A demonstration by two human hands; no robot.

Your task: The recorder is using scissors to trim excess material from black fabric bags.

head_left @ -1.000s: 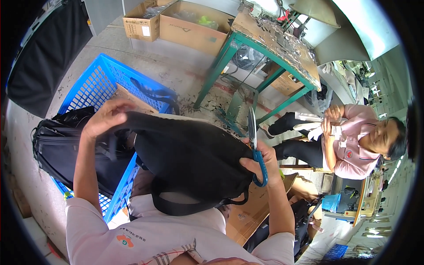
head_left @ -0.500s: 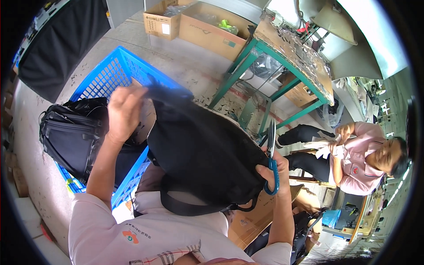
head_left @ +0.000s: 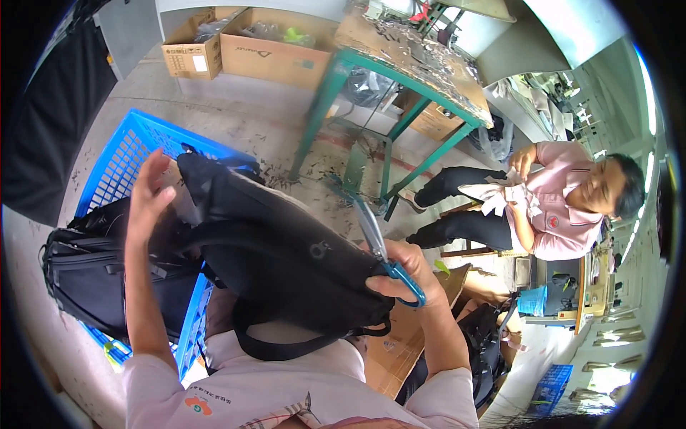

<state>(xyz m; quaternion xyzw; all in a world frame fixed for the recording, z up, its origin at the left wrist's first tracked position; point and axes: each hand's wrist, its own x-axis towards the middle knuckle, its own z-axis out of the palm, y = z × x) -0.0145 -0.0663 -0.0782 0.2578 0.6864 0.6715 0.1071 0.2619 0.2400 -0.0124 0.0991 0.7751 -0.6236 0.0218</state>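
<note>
reader: where does the black bag lie, if its middle serves as the clock's centre?

instructor: it slants in front of the person's pale shirt, a loop of strap hanging at six o'clock. the blue crate stands at nine o'clock and contains a dark backpack; the scrap-strewn worktop stands at one o'clock. toward three o'clock, well apart, sits a co-worker with pale strips.

reader: and the state of each grip?

instructor: the right hand, between three and four o'clock, grasps the blue-handled scissors and also pinches the bag's edge beneath its thumb. the blades point toward eleven o'clock, beyond the fabric. the left hand, at ten o'clock, is released: fingers spread, thumb apart, nothing between them. whether its wrist touches the blurred fabric beside it, one cannot tell.

reader: which step is in hand?

instructor: judging by the pose, positioning or checking the bag rather than cutting, since the blades are set to no thread or edge.

reader: what does the next move call for?

instructor: in all likelihood, a left-hand hold on the upper corner near ten o'clock, giving a second support; any snip would further require turning the blades onto the fabric, clear of the strap.
</note>
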